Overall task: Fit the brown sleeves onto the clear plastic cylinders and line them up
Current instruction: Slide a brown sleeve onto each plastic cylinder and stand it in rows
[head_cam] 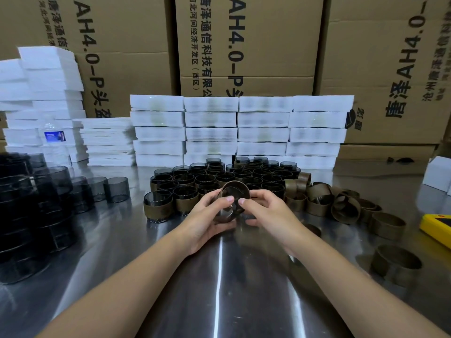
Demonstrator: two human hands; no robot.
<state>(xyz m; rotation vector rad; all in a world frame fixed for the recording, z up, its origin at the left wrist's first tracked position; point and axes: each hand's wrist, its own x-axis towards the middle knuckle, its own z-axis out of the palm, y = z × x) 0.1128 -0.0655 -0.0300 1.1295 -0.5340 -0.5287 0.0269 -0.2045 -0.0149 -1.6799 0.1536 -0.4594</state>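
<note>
Above the steel surface (244, 289): a smoky clear cylinder (223, 215) is tilting between the hands.
Left grip: left hand (207, 215) is curling round the cylinder's wall.
Right grip: right hand (266, 213) is pinching its brown sleeve (244, 191) at the rim.
12 o'clock: sleeved cylinders (219, 179) are standing packed.
3 o'clock: loose brown bands (341, 206) are lying heaped.
</note>
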